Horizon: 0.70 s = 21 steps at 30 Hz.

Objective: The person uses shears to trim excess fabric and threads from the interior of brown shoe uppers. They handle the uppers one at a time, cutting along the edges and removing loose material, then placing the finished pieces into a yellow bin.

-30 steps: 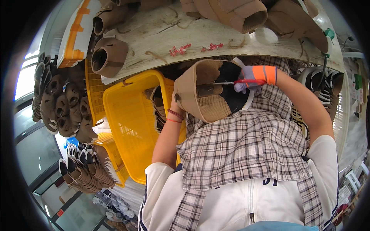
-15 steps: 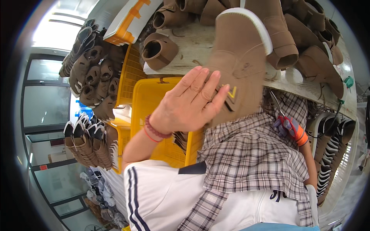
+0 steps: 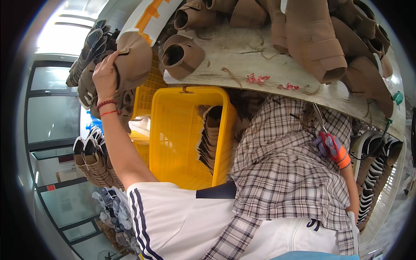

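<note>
At the far left, my left hand [image 3: 105,77] pinches the edge of a brown shoe upper [image 3: 135,63] with its arm stretched out. It holds the piece beside a pile of similar brown uppers [image 3: 93,89]. My right hand [image 3: 333,149], in a grey glove with an orange cuff, is low in front of the checked apron [image 3: 277,173]. It grips a pair of scissors [image 3: 320,116], blades pointing up toward the table edge; the glove partly hides the handles. On the table near my left hand stands a lone curved brown upper [image 3: 188,56].
A yellow basket [image 3: 173,130] with several stacked brown uppers [image 3: 209,138] stands below the table [image 3: 260,56]. More brown uppers [image 3: 318,47] are heaped on the table's right side. Thread scraps and red bits [image 3: 258,79] lie on it. Nested uppers [image 3: 375,173] stand at right.
My left hand has swung left and away from the middle, from lying flat over a brown upper to holding one by the pile. The right hand stays almost in place with the scissors.
</note>
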Tool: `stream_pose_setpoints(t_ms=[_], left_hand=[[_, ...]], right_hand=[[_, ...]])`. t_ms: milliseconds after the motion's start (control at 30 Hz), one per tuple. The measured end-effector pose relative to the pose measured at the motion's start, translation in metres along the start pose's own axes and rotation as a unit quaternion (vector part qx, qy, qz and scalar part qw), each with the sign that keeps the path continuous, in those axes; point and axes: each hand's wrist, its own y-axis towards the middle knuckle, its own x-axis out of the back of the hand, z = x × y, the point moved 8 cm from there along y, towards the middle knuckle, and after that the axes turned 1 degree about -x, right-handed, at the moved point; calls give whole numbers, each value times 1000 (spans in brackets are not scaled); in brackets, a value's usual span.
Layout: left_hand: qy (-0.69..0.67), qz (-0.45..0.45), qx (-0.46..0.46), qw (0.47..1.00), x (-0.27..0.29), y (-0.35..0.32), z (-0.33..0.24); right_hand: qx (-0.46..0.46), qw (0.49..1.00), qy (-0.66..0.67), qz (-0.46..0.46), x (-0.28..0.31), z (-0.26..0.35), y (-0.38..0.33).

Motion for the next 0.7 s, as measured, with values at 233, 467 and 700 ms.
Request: stream_pose_setpoints(t_ms=[233, 467, 700], left_hand=[[-108, 89, 90, 986, -41, -32, 14], [-185, -42, 214, 958, 31, -63, -34], [-217, 73, -95, 969, 63, -13, -239]], right_hand=[[-35, 999, 6, 4, 4, -11, 3], [-111, 993, -36, -18, -5, 0, -7], [-95, 995, -20, -11, -1, -7, -2]])
